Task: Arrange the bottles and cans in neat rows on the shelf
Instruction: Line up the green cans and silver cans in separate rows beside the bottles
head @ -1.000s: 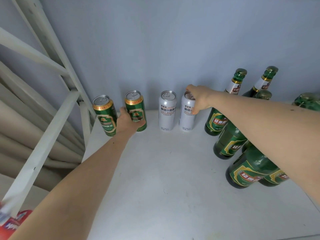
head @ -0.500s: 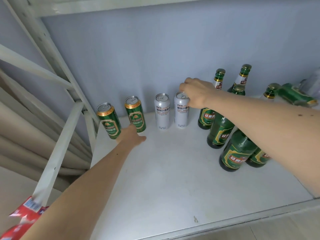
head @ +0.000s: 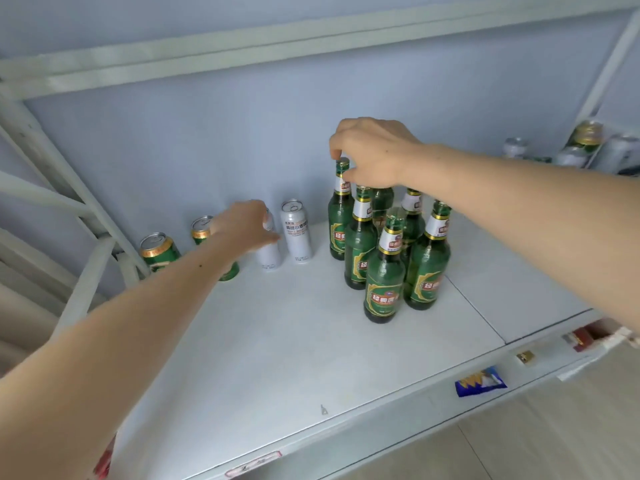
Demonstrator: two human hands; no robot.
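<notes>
Two green cans (head: 157,249) and two white cans stand in a row at the back left of the white shelf (head: 277,348). My left hand (head: 244,223) curls round the upper part of the left white can (head: 269,258), thumb in front; my forearm hides much of the second green can (head: 202,230). The right white can (head: 296,233) stands free beside it. Several green glass bottles (head: 384,282) stand bunched together at the middle right. My right hand (head: 372,152) pinches the cap of the back-left bottle (head: 340,216) between thumb and forefinger.
A blue-grey wall closes the back. The upper shelf's beam (head: 311,39) runs overhead and slanted frame braces (head: 86,202) stand at the left. More cans (head: 587,133) sit in the bay to the right. Labels, one blue (head: 479,381), hang on the shelf's front edge.
My right hand left the right white can and went to the back-left bottle's cap. My left hand moved right from the green can to the left white can. The view pulled back.
</notes>
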